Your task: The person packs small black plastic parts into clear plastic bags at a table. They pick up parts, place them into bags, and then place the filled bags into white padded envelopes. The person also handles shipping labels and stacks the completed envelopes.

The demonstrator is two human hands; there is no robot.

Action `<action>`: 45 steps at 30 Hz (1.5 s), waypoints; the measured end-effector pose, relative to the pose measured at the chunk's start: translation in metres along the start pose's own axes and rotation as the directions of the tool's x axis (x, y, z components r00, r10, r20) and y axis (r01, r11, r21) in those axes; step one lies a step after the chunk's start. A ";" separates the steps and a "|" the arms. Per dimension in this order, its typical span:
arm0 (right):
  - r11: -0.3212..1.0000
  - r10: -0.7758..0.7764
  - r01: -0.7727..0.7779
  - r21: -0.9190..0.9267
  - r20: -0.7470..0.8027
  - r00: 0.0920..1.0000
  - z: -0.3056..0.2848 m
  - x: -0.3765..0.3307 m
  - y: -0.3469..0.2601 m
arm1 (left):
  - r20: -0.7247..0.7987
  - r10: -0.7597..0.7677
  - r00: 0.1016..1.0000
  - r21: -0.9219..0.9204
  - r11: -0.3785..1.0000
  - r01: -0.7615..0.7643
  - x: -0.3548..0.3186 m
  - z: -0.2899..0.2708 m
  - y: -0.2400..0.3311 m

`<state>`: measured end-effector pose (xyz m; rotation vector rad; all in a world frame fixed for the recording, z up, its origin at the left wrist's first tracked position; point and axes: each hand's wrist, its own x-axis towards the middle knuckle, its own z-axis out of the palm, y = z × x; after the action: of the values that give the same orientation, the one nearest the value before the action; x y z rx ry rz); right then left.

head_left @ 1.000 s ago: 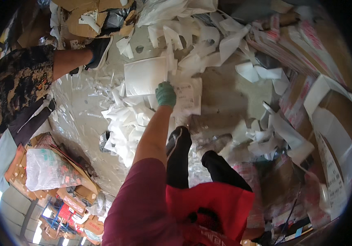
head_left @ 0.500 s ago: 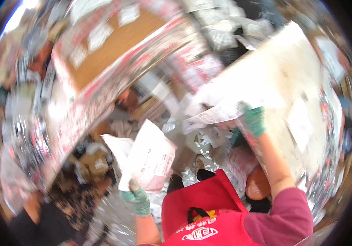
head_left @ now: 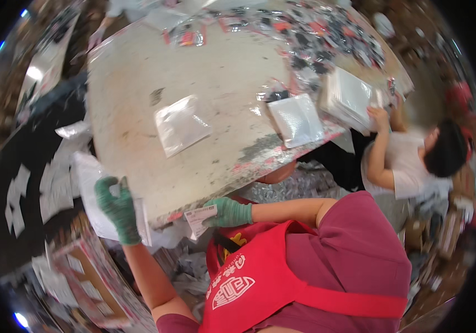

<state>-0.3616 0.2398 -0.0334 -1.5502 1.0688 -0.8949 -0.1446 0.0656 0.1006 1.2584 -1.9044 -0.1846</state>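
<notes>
My left hand (head_left: 117, 210), in a green glove, is closed on a white plastic bag (head_left: 89, 186) beside the near left edge of the table (head_left: 121, 77). The bag hangs down past the table's edge and is partly hidden behind the hand. At the near edge, my right hand (head_left: 228, 212), gloved the same way, pinches a small printed paper slip (head_left: 198, 220). A flat silvery bubble bag (head_left: 183, 126) lies on the table ahead of my hands. Farther right lies a second bubble bag (head_left: 299, 121), next to small clear packets with dark contents.
A person (head_left: 399, 161) at the right touches a stack of bubble bags (head_left: 349, 97). Many small packets (head_left: 321, 39) cover the table's far right. White papers (head_left: 54, 177) lie on a black surface at the left, above a taped cardboard box (head_left: 91, 277).
My view has swung round, bringing the tabletop ahead of me. My hands have come closer together. The right hand's larger printed papers no longer show; a small slip is there now.
</notes>
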 end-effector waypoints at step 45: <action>0.909 -0.180 -0.076 -0.410 -0.551 0.815 -0.235 -0.180 0.067 | 0.473 0.879 0.063 -0.756 0.441 -0.483 -0.039 0.402 0.428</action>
<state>-0.6516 0.3278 -0.0528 -1.6968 1.7568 -1.2918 -0.7183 0.1850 0.0435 -0.4200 -2.8912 -0.7456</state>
